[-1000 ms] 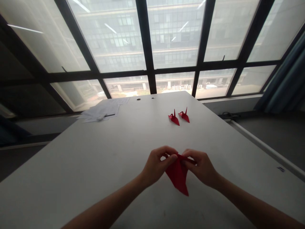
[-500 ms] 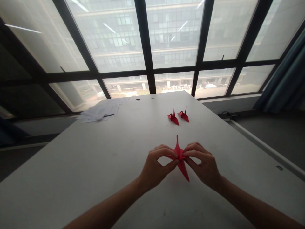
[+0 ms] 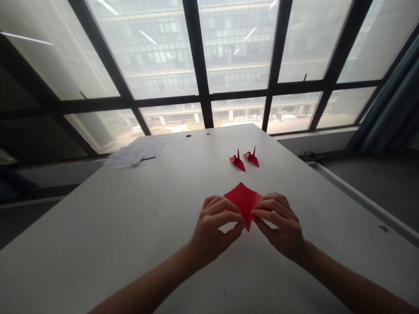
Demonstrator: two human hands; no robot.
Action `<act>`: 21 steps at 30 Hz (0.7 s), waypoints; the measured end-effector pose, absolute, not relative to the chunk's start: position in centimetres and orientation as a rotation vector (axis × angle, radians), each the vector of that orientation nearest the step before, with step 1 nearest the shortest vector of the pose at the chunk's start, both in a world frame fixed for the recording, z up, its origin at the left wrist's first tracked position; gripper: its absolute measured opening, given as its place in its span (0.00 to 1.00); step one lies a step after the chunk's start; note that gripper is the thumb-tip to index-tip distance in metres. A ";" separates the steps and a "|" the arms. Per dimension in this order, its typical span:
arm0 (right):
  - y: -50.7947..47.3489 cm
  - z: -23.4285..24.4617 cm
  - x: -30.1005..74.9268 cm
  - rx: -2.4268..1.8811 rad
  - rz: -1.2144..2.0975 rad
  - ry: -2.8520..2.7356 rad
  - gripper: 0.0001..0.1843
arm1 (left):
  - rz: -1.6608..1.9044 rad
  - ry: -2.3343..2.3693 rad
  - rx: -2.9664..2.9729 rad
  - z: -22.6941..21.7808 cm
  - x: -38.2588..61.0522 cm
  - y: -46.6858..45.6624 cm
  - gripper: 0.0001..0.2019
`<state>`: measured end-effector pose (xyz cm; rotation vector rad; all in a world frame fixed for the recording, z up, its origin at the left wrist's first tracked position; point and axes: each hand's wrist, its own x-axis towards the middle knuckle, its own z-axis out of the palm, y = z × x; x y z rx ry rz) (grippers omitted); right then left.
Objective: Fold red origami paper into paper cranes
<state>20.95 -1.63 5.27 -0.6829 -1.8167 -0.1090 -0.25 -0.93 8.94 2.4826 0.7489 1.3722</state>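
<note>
Between my hands is a folded piece of red origami paper (image 3: 242, 198), its broad flat face showing and a short point hanging toward me. My left hand (image 3: 218, 222) pinches its lower left edge between thumb and fingers. On the other side, my right hand (image 3: 278, 222) is closed on the lower right edge, with the fingertips of both hands close together. Just beyond stand two finished red paper cranes, a nearer-left crane (image 3: 238, 161) and a right crane (image 3: 252, 157), side by side on the table.
The white table (image 3: 157, 209) stretches away toward large dark-framed windows. Loose paper sheets (image 3: 137, 150) with a dark pen (image 3: 148, 158) lie at its far left. A blue curtain (image 3: 386, 100) hangs at the right, and a pale rail (image 3: 356, 189) runs beside the table's right edge.
The red paper has turned from a narrow shape with long points up and down to a broad, flat diamond face. Both hands keep their pinch at nearly the same place.
</note>
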 end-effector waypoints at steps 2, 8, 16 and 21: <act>-1.7 5.3 20.9 -0.700 -0.133 -1.824 0.13 | 1.399 0.804 2.576 8.9 -0.3 -1.0 0.07; -2.1 5.6 20.7 -0.779 -0.263 -1.816 0.12 | 1.456 0.974 2.795 8.7 -0.2 -1.2 0.07; -2.3 5.3 20.6 -0.790 -0.326 -1.830 0.17 | 1.445 1.008 2.852 8.6 -0.3 -1.5 0.07; -2.1 5.2 20.8 -0.801 -0.229 -1.821 0.17 | 1.383 0.985 2.781 8.8 -0.4 -1.4 0.06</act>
